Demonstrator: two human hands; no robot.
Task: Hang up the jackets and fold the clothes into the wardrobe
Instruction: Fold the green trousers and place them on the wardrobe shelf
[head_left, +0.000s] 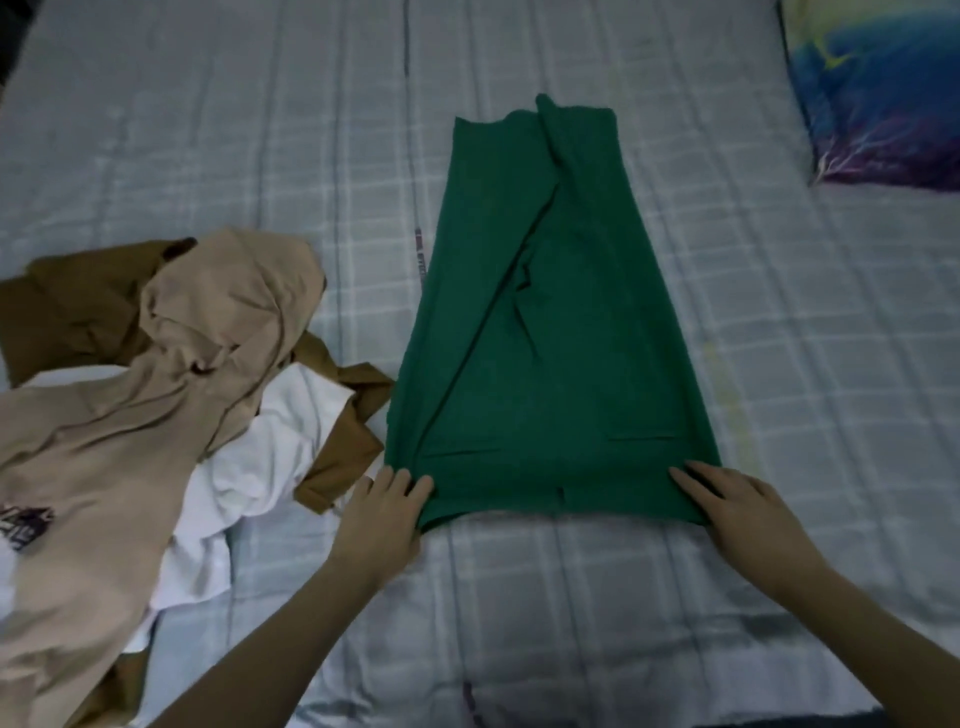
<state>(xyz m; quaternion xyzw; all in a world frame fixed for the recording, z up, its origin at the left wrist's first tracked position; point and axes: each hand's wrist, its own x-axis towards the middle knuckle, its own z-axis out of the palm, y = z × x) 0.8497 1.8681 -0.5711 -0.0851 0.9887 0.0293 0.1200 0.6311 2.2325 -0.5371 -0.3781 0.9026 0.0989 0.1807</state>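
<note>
- A green garment (550, 332) is laid lengthwise on the bed (779, 364), narrowed into a long panel with one side folded over along a diagonal crease; it appears to be set this way so it can be doubled end to end.
- The near hem of the green garment is taken at both corners: the left hand (382, 512) is curled round the left corner, fingers closed on the cloth, and the right hand (727, 512) is laid over the right corner, fingers nearly straight; whether cloth is pinched beneath cannot be told.
- Open sheet is seen beyond the green garment's far edge and to its right, well short of the pillow (878, 88).
- A heap of unfolded clothes (171, 374) lies just left of the green garment, nearly touching its edge.
</note>
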